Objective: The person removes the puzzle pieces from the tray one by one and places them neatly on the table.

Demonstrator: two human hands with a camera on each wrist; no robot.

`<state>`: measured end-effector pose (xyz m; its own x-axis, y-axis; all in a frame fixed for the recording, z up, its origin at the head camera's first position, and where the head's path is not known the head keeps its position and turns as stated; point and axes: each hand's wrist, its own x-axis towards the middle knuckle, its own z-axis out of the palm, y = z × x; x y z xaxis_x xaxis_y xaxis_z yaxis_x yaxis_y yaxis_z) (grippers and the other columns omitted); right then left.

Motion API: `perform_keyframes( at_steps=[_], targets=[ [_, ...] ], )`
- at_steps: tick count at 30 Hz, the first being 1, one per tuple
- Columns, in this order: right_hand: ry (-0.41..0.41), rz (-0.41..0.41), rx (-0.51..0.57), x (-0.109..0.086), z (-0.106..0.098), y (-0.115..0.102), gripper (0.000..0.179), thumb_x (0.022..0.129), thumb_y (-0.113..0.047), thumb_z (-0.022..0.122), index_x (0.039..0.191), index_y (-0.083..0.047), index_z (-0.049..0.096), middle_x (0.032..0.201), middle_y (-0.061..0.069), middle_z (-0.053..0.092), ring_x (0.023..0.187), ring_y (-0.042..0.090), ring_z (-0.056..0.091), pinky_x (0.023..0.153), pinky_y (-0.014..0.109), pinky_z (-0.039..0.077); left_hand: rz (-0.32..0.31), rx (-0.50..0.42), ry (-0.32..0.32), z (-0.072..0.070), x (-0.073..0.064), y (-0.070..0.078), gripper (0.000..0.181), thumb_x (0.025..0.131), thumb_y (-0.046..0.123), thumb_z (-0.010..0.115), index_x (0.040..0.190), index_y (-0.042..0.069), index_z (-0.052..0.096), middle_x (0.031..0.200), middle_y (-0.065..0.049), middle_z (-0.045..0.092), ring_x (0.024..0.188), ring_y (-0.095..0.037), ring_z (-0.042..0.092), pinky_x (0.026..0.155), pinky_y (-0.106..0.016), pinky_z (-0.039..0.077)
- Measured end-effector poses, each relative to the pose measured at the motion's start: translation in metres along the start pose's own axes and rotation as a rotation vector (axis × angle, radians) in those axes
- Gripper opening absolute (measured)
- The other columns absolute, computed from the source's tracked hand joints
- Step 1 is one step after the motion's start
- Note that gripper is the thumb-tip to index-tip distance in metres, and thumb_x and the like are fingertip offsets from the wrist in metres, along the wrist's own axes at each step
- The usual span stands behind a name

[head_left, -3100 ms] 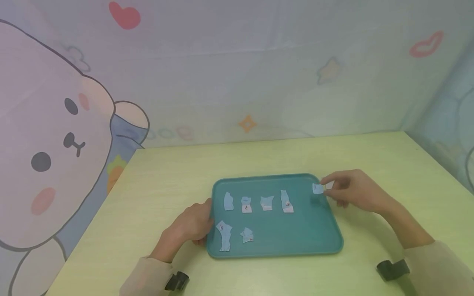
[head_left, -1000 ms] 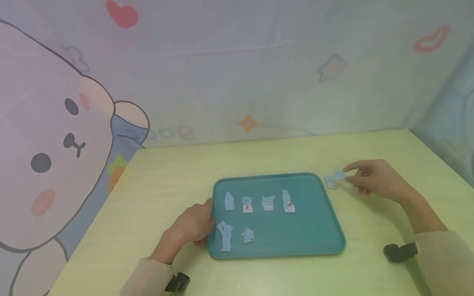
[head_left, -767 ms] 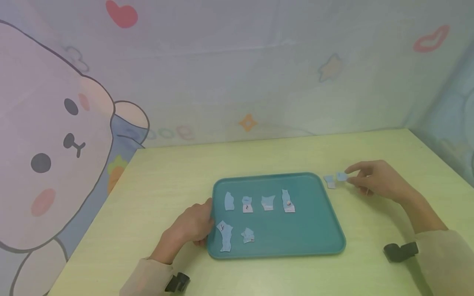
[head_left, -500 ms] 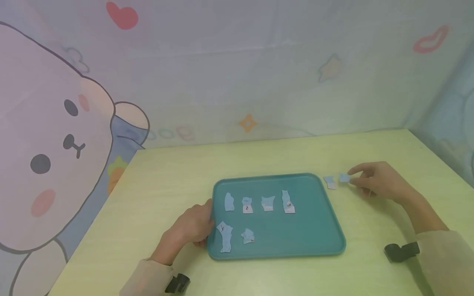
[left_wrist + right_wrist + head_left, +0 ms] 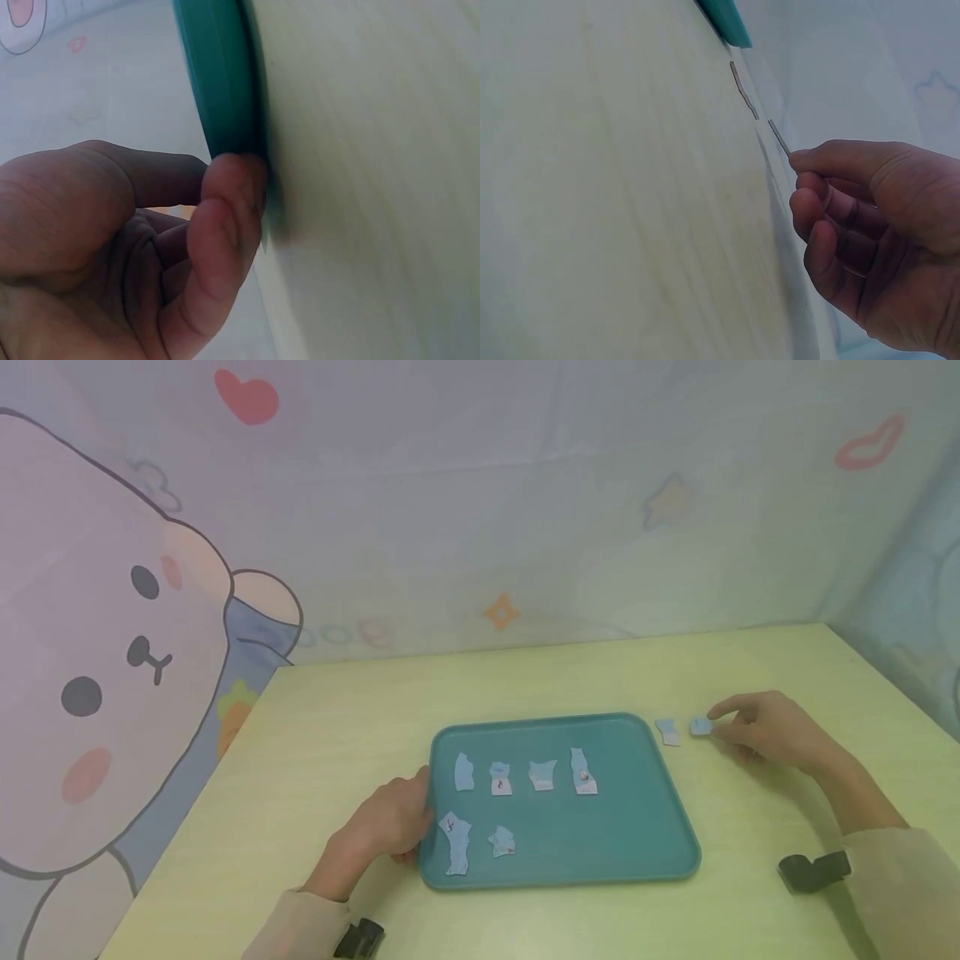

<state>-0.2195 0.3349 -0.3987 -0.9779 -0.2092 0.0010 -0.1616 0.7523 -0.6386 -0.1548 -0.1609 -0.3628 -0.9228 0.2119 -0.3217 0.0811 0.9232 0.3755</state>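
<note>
A small pale-blue piece (image 5: pixel 701 727) is pinched between thumb and finger of a person's right hand (image 5: pixel 768 727), just beyond the right edge of a teal tray (image 5: pixel 600 839) and beside a second piece (image 5: pixel 667 732) on the yellow-green table (image 5: pixel 750 893). The left hand (image 5: pixel 393 814) grips the tray's left rim; inside, six more pieces (image 5: pixel 582 772) lie in two rows, before a cartoon-printed backdrop (image 5: pixel 420 510).

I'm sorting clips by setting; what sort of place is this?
Probably an indoor corner set up for tabletop activity: a cartoon-printed backdrop, a yellow-green table and a teal tray holding light-blue pieces.
</note>
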Motion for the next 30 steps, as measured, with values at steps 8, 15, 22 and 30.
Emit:
perform_keyframes(
  at_steps=[8,15,22,30],
  targets=[
    [-0.001,0.0,-0.017,-0.0012,-0.0023,-0.0017,0.03,0.099,-0.014,0.068,0.125,0.002,0.071,0.067,0.001,0.062,0.058,0.012,0.054,0.056,0.028,0.044,0.012,0.0,0.008,-0.0021,-0.0029,0.0002,0.052,0.105,0.001,0.049,0.154,-0.01,0.035,0.068,-0.01,0.06,0.047,-0.019,0.063,0.05,-0.031,0.052],
    [-0.006,-0.004,-0.014,-0.0024,-0.0024,-0.0032,0.031,0.099,-0.014,0.068,0.125,0.003,0.071,0.066,0.001,0.062,0.058,0.011,0.054,0.057,0.028,0.044,0.02,-0.005,0.007,-0.0019,-0.0035,-0.0004,0.054,0.105,0.001,0.049,0.155,-0.01,0.034,0.067,-0.01,0.06,0.046,-0.018,0.062,0.049,-0.031,0.051],
    [-0.017,0.002,0.004,-0.0006,0.0005,-0.0015,0.035,0.099,-0.015,0.069,0.127,0.005,0.069,0.067,0.0,0.062,0.059,0.011,0.056,0.057,0.028,0.047,0.023,-0.007,0.005,0.0001,-0.0022,-0.001,0.055,0.105,0.001,0.047,0.156,-0.011,0.032,0.066,-0.01,0.06,0.046,-0.018,0.061,0.049,-0.03,0.05],
    [0.008,-0.018,-0.026,0.0022,-0.0022,-0.0021,0.04,0.1,-0.015,0.069,0.134,0.006,0.066,0.072,0.001,0.067,0.061,0.013,0.06,0.056,0.029,0.05,0.018,0.0,0.013,0.0009,-0.0007,-0.0013,0.056,0.105,0.002,0.049,0.157,-0.011,0.032,0.07,-0.01,0.06,0.047,-0.018,0.062,0.05,-0.031,0.051]
  ],
)
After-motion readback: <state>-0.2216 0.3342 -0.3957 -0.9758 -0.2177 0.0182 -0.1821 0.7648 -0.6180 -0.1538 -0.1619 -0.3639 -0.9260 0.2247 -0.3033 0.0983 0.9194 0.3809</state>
